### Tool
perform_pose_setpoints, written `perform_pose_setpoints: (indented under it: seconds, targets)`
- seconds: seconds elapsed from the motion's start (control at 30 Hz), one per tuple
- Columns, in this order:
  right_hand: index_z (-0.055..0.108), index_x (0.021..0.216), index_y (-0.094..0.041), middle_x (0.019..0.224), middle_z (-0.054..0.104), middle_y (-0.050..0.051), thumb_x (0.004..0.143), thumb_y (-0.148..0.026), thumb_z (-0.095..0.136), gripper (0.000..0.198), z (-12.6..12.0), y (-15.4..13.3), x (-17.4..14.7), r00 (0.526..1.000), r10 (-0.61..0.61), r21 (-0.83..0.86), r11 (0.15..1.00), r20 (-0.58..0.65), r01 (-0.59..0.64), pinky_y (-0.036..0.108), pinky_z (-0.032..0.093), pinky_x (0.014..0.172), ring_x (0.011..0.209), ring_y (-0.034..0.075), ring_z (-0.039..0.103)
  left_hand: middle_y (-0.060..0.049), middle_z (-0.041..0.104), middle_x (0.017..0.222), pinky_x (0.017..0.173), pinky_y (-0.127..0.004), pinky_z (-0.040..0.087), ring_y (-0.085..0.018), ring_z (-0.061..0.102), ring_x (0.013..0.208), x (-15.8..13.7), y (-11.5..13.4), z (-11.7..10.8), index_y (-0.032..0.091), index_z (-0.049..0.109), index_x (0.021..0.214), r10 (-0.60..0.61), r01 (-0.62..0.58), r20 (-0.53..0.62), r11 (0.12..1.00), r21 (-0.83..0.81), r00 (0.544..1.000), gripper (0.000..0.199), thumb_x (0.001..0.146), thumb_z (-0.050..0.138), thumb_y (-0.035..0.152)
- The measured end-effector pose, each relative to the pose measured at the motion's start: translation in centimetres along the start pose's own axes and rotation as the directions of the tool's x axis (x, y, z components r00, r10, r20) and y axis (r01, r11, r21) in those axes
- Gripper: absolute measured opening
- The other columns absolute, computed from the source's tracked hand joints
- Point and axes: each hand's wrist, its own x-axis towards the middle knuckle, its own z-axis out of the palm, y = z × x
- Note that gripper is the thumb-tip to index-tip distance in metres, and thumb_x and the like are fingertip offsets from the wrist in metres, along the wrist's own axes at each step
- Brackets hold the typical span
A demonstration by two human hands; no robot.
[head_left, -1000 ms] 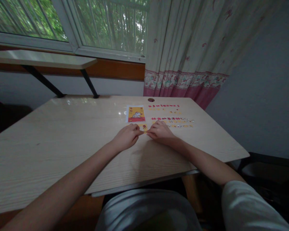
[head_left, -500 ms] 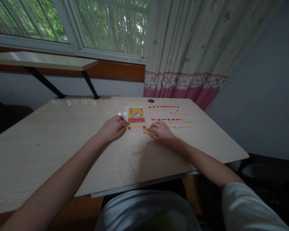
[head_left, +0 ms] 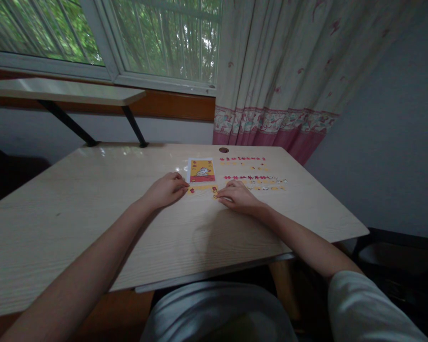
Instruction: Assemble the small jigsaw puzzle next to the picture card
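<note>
A yellow strip of small puzzle pieces (head_left: 204, 188) with red details lies flat on a pale wood counter (head_left: 100, 213), between a person's two hands and just below a picture card (head_left: 201, 172) of a white animal on yellow and red. The left hand (head_left: 167, 191), fingers drawn narrowly together, rests at the strip's left end near the card's lower corner; whether it grips anything cannot be told. The right hand (head_left: 238, 196), fingers curled, has its fingertips at the strip's right end, where the yellow turns down toward the person; any hold there is too small to make out.

The strip looks thin and light, and an uneven push from either end could buckle it or part its joints. Rows of loose pieces, among them a lower red row (head_left: 248, 177), sit close by the right hand, whose knuckles or wrist could scatter them with a careless sweep. An upper red row (head_left: 242, 158) lies farther off, near a round hole (head_left: 223, 150) in the counter. Beyond hang a flowered curtain (head_left: 276, 95) and a window (head_left: 164, 42); the dim light could make similar yellow pieces easy to confuse.
</note>
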Motion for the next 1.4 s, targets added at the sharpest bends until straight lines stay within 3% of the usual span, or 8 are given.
perform_pose_setpoints:
  seconds: [0.57, 0.83, 0.97, 1.03, 1.17, 1.27, 1.4]
  targets:
    - [0.07, 0.108, -0.022, 0.108, 0.071, 0.006, 0.091, -0.031, 0.055, 0.024, 0.2, 0.3, -0.1, 1.0, -0.021, 0.032, 0.999, -0.002, 0.021, 0.037, 0.035, 0.093, 0.101, 0.021, 0.05, -0.013, 0.063, 0.098, 0.083, -0.039, 0.049, -0.025, 0.058, 0.09, 0.1, 0.2, 0.1, 0.017, 0.075, 0.095, -0.001, 0.0, -0.023, 0.999, -0.041, 1.0, 0.035, 0.088, 0.047, 0.037]
    - [0.071, 0.104, -0.02, 0.104, 0.072, 0.006, 0.093, -0.03, 0.052, 0.024, -0.6, 0.4, 0.2, 0.998, -0.064, -0.038, 0.997, -0.014, 0.064, 0.038, 0.034, 0.094, 0.101, 0.021, 0.053, -0.012, 0.061, 0.1, 0.084, -0.036, 0.048, -0.023, 0.057, 0.093, 0.0, -0.1, 0.3, 0.018, 0.073, 0.099, 0.004, -0.004, -0.01, 1.0, 0.016, 1.0, 0.034, 0.089, 0.046, 0.036]
    - [0.072, 0.097, -0.019, 0.095, 0.072, 0.007, 0.09, -0.025, 0.054, 0.02, -3.1, 3.8, 1.2, 0.99, 0.1, -0.106, 0.988, -0.099, -0.11, 0.035, 0.037, 0.09, 0.096, 0.021, 0.057, -0.012, 0.062, 0.099, 0.084, -0.036, 0.048, -0.023, 0.057, 0.092, 0.0, -0.2, 0.3, 0.017, 0.073, 0.099, 0.009, -0.009, 0.002, 0.999, 0.036, 1.0, 0.035, 0.09, 0.045, 0.036]
    - [0.072, 0.093, -0.018, 0.092, 0.072, 0.007, 0.086, -0.018, 0.054, 0.019, -4.5, 6.8, 1.7, 0.975, 0.21, -0.147, 0.965, -0.07, -0.219, 0.033, 0.039, 0.087, 0.089, 0.02, 0.059, -0.012, 0.062, 0.098, 0.083, -0.037, 0.049, -0.023, 0.058, 0.091, 0.0, -0.2, 0.2, 0.017, 0.073, 0.098, 0.009, -0.009, -0.006, 0.999, 0.033, 1.0, 0.035, 0.09, 0.044, 0.036]
    - [0.071, 0.095, -0.015, 0.09, 0.071, 0.008, 0.077, -0.011, 0.058, 0.022, -6.3, 12.6, 2.0, 0.884, 0.466, -0.222, 0.865, 0.025, -0.45, 0.025, 0.04, 0.07, 0.077, 0.016, 0.059, -0.011, 0.062, 0.096, 0.081, -0.036, 0.049, -0.023, 0.058, 0.09, -0.1, -0.2, 0.1, 0.018, 0.073, 0.096, -0.008, 0.009, -0.033, 0.999, 0.041, 0.999, 0.035, 0.09, 0.043, 0.036]
    - [0.07, 0.095, -0.013, 0.09, 0.07, 0.008, 0.076, -0.014, 0.063, 0.021, -6.5, 15.1, 2.1, 0.849, 0.523, -0.231, 0.838, 0.079, -0.494, 0.023, 0.04, 0.066, 0.075, 0.015, 0.059, -0.011, 0.062, 0.095, 0.082, -0.035, 0.048, -0.022, 0.057, 0.089, -0.1, -0.2, 0.0, 0.017, 0.073, 0.096, -0.014, 0.016, -0.037, 0.998, 0.065, 0.999, 0.037, 0.091, 0.042, 0.037]
    - [0.07, 0.101, -0.014, 0.096, 0.07, 0.007, 0.076, -0.017, 0.065, 0.025, -6.2, 16.1, 2.6, 0.846, 0.52, -0.216, 0.845, 0.115, -0.49, 0.021, 0.041, 0.07, 0.079, 0.013, 0.06, -0.012, 0.062, 0.095, 0.081, -0.037, 0.048, -0.023, 0.057, 0.088, -0.1, -0.1, -0.2, 0.015, 0.073, 0.096, -0.008, 0.011, -0.039, 0.998, 0.059, 0.999, 0.039, 0.092, 0.04, 0.037]
